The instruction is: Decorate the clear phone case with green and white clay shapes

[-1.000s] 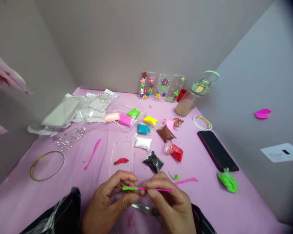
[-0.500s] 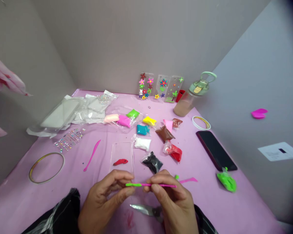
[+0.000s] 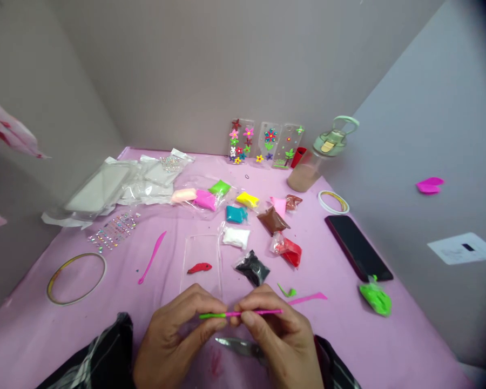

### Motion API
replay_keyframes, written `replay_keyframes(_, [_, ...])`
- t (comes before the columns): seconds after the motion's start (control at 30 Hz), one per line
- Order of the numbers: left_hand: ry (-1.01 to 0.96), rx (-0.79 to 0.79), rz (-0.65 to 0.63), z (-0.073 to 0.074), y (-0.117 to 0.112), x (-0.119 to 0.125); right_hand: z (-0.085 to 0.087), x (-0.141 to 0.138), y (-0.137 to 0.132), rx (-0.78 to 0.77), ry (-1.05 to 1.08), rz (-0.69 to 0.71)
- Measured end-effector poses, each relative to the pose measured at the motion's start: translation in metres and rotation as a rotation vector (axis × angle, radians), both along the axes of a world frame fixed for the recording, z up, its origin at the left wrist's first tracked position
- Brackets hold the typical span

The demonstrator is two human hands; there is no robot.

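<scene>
My right hand pinches a thin pink modelling tool, held level above the table. A strip of green clay lies along the tool's left end, and the fingers of my left hand are closed around it. Under my hands rests a knife, its handle hidden by my right hand. Just beyond my fingers a clear phone case lies flat with a red clay shape on it. A small green clay piece and a second pink tool sit beyond my right hand.
Several clay packets surround a black one. On the right are a phone, a green clay bag and a bottle. Left are a tape roll, another pink tool and packaged cases. Decorated cases lean against the wall.
Both hands have shifted slightly left and down with the tool and green clay. More of the small green piece behind my right hand now shows.
</scene>
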State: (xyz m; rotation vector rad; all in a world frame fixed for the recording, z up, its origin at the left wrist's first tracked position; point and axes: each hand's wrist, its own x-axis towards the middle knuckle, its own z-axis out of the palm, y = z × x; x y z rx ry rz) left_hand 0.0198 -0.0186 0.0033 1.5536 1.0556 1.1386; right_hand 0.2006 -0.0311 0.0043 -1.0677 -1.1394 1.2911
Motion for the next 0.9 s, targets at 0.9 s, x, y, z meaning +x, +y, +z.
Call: replay_keyframes(0.9, [0.202,0.188,0.094,-0.0013,-0.0011,0.0023,0.0028,-0.0086,0.004,-0.17,0.174,-0.045])
